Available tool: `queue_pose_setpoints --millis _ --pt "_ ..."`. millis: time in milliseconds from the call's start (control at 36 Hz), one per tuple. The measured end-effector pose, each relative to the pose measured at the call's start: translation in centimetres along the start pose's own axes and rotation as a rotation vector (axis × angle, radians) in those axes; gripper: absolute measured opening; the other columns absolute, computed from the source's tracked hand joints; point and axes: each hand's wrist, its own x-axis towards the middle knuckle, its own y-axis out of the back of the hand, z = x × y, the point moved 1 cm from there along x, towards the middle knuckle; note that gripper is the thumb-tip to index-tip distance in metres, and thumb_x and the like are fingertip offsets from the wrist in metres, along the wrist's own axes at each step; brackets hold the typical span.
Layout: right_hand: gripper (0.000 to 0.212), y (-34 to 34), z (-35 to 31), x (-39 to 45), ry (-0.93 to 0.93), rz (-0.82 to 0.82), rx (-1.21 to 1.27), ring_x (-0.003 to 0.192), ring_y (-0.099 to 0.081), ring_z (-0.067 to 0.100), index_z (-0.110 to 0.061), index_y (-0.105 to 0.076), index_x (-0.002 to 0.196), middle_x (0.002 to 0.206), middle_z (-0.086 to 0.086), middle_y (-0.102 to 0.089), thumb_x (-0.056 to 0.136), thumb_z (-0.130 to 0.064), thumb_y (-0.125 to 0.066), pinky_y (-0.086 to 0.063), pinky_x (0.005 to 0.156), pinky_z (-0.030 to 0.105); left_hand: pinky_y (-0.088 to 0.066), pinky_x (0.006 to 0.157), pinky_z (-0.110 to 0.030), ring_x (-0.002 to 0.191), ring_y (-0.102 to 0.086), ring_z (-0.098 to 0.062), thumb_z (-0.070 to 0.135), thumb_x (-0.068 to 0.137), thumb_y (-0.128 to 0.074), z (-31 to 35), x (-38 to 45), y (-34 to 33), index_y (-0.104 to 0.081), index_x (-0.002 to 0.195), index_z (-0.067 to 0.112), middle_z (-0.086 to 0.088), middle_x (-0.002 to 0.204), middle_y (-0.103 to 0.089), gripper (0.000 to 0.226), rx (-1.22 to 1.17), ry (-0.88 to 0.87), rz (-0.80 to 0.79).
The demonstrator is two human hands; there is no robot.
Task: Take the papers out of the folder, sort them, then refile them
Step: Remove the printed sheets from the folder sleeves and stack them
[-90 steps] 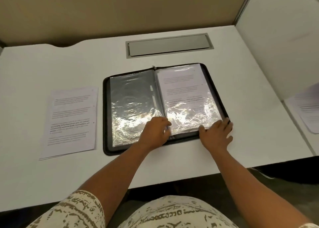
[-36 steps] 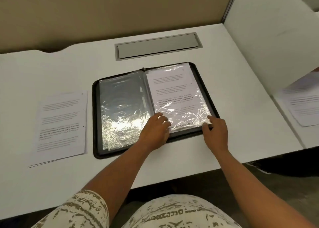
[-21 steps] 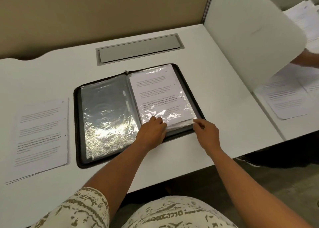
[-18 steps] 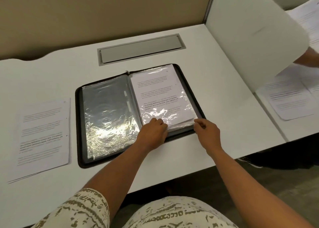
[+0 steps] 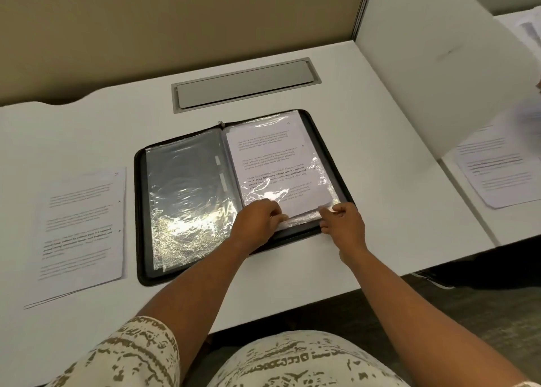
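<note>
A black zip folder (image 5: 140, 211) lies open on the white desk. Its left half shows empty, shiny plastic sleeves (image 5: 187, 187). On the right half a printed sheet (image 5: 272, 158) sits in a clear sleeve. My left hand (image 5: 257, 225) rests with curled fingers on that sleeve's lower edge near the spine and grips it. My right hand (image 5: 345, 222) pinches the sleeve's lower right corner between thumb and fingers. A stack of printed papers (image 5: 82, 222) lies on the desk to the left of the folder.
A grey cable hatch (image 5: 246, 83) is set into the desk behind the folder. A white partition (image 5: 439, 64) stands on the right; beyond it more printed sheets (image 5: 497, 176) lie on a neighbouring desk. The desk's front edge is close to my body.
My right hand drew in from lying flat over the folder's lower right edge and now pinches the sleeve corner. My left hand stayed at the sleeve's lower edge.
</note>
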Motion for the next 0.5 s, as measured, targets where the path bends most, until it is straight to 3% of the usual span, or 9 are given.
queue_pose_setpoints --millis 167,306,444,500 --pt "0.036 -1.1 0.7 0.7 -0.078 0.07 -0.046 0.089 -0.069 0.028 -0.025 -0.045 0.094 0.093 0.008 -0.064 0.084 -0.027 -0.08 -0.061 0.081 0.044 -0.047 0.071 -0.03 0.081 -0.056 -0.01 0.04 0.096 -0.059 0.2 -0.3 0.0 -0.064 0.089 0.024 0.011 0.086 -0.061 0.019 0.005 -0.023 0.052" --pt "0.045 -2.0 0.4 1.0 -0.111 0.15 -0.025 0.092 -0.068 0.035 -0.02 -0.041 0.108 0.107 0.014 -0.063 0.083 -0.022 -0.078 -0.058 0.073 0.04 -0.048 0.069 -0.029 0.08 -0.057 -0.009 0.04 0.097 -0.057 0.3 -0.5 0.0 -0.061 0.088 0.025 0.014 0.085 -0.058 0.018 -0.001 -0.018 0.068" --pt "0.055 -3.1 0.0 0.7 -0.141 0.193 0.078 0.094 -0.066 0.034 -0.02 -0.037 0.116 0.099 -0.005 -0.049 0.082 -0.024 -0.081 -0.06 0.082 0.047 -0.049 0.07 -0.028 0.079 -0.057 -0.007 0.038 0.096 -0.059 0.2 -0.8 0.2 -0.062 0.087 0.024 0.014 0.085 -0.058 0.016 -0.013 -0.031 0.08" --pt "0.059 -3.5 -0.4 0.8 -0.165 0.2 0.098 0.095 -0.066 0.035 -0.022 -0.038 0.116 0.101 -0.001 -0.053 0.08 -0.03 -0.084 -0.059 0.084 0.049 -0.049 0.07 -0.027 0.079 -0.056 -0.006 0.038 0.095 -0.06 0.1 -0.9 0.2 -0.063 0.089 0.024 0.014 0.086 -0.059 0.016 -0.015 -0.043 0.08"
